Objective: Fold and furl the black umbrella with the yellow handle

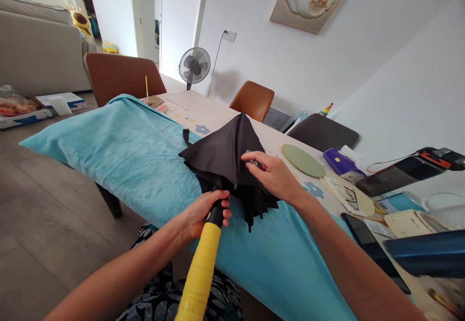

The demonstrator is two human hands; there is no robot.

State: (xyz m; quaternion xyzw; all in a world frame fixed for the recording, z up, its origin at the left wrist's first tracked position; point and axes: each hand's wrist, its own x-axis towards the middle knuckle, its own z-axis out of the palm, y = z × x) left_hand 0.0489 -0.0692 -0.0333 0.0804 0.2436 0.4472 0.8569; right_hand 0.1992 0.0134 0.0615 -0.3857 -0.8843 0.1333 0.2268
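Note:
A black umbrella (221, 158) with a yellow-wrapped handle (201, 267) points away from me, its canopy partly folded and loose. My left hand (209, 212) is closed around the black section just above the yellow wrap. On the canopy's right side, my right hand (271, 173) pinches a fold of the black cloth between thumb and index finger. White lettering on the cloth is partly covered by that hand. Rib tips hang below the canopy's edge. A black strap (186, 136) sticks out at the left. Beneath the umbrella lies a light blue blanket (145, 166).
The blanket drapes over the near side of a table (218, 112). To the right are a green oval mat (303, 161), glasses (350, 197), a phone (359, 229), a dark blue bottle (428, 253) and a black bottle (395, 173). Behind stand chairs (252, 100) and a fan (195, 66).

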